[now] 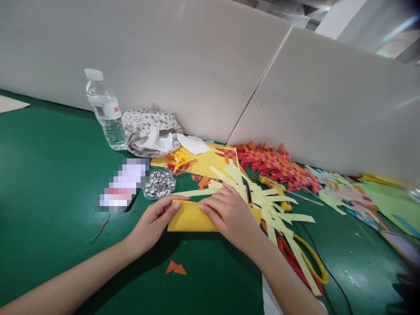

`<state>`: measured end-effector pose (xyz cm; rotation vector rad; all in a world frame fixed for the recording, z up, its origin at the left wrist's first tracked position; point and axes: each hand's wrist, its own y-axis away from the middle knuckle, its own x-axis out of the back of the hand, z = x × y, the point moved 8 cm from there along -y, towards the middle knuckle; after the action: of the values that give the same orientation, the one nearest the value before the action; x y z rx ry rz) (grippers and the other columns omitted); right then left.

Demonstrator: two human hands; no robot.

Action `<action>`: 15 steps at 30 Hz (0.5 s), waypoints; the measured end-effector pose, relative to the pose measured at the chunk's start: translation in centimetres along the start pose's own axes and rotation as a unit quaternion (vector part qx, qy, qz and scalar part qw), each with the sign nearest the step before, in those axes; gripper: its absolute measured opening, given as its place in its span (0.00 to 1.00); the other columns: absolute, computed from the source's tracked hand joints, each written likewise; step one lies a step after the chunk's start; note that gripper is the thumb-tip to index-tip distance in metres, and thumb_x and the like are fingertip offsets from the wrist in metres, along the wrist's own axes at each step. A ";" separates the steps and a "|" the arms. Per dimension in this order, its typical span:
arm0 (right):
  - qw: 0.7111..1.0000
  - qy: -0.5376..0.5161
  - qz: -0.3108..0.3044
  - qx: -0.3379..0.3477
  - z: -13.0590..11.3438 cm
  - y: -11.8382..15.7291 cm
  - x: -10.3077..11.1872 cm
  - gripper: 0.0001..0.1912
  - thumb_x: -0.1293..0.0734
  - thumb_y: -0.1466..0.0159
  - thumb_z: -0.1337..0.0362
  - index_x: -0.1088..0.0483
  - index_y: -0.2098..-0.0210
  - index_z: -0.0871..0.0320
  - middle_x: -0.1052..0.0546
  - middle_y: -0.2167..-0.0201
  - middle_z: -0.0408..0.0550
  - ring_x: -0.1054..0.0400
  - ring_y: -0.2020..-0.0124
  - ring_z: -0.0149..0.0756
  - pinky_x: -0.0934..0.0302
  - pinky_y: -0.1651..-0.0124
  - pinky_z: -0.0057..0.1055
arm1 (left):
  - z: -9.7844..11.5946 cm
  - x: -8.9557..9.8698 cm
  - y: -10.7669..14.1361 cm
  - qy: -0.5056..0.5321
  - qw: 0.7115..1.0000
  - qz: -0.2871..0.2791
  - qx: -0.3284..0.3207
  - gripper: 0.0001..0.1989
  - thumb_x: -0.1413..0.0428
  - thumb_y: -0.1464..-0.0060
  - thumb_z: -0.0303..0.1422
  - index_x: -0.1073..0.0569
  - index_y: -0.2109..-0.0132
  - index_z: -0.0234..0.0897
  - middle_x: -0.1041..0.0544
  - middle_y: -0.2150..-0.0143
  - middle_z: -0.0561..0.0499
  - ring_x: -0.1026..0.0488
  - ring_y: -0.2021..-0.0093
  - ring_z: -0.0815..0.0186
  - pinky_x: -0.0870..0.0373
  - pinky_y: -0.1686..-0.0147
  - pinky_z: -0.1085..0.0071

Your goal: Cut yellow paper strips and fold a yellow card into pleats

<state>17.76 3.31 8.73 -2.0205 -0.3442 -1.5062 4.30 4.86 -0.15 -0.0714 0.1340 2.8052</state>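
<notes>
Yellow paper (192,221), apparently folded into a long band, is held level above the near middle of a green bench (59,188). Its far left corner is pinched by the left hand (152,221); the grip is closed, with the thumb laid on the near face. The far edge, right of the middle, is grasped by the right hand (229,212), whose grip is also closed, and the paper's right end is seen past the wrist. Nearer, two orange scraps (176,268) are laid together on the bench.

To the left, a slab (123,186) is blurred by pixels. Just beside it is set a clear tub of toy eyes (160,183). Farther left, a water bottle (108,116) is stood upright against a patterned bag (147,118). Right of the bag, yellow tassels (180,161) are heaped on a yellow sheet (211,164).

To the right, pale strips (272,210) are fanned out in a loose pile, by which red scissors (290,258) are partly covered. At the far right, red and orange woven pieces (275,164) are piled beside pastel ones (348,192). The far side is closed off by a grey panel (164,57).
</notes>
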 end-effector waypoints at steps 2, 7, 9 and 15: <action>1.000 -0.004 -0.001 0.002 0.0 -0.1 -0.2 0.10 0.39 0.34 0.65 0.27 0.66 0.56 0.22 0.71 0.43 0.33 0.67 0.35 0.51 0.44 0.41 | -0.1 0.1 0.0 0.004 1.000 0.002 0.010 0.17 0.48 0.43 0.44 0.25 0.52 0.42 0.24 0.58 0.51 0.30 0.58 0.62 0.34 0.62 0.74; 1.000 -0.012 0.003 0.005 0.0 -0.2 -0.2 0.09 0.39 0.34 0.65 0.27 0.65 0.56 0.22 0.71 0.43 0.33 0.66 0.35 0.49 0.45 0.39 | 0.0 0.3 0.0 -0.006 1.000 0.009 0.012 0.17 0.47 0.43 0.45 0.24 0.53 0.42 0.23 0.59 0.51 0.30 0.60 0.62 0.34 0.64 0.74; 1.000 -0.020 0.005 0.008 0.0 -0.2 -0.1 0.09 0.39 0.34 0.65 0.27 0.66 0.56 0.22 0.71 0.44 0.33 0.66 0.35 0.48 0.46 0.39 | 0.0 0.3 -0.1 -0.007 1.000 0.011 0.011 0.17 0.47 0.44 0.45 0.24 0.53 0.41 0.23 0.57 0.51 0.29 0.60 0.61 0.34 0.64 0.73; 0.999 -0.045 0.003 0.002 0.2 -0.2 -0.3 0.09 0.39 0.34 0.65 0.27 0.65 0.56 0.22 0.71 0.45 0.33 0.67 0.36 0.48 0.46 0.40 | 0.0 0.4 0.0 -0.015 1.000 0.019 0.006 0.18 0.47 0.44 0.46 0.23 0.54 0.41 0.23 0.54 0.50 0.29 0.58 0.60 0.33 0.63 0.74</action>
<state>17.75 3.63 8.46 -2.0889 -0.3751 -1.4129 3.97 5.01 -0.14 -0.0237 0.1461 2.8421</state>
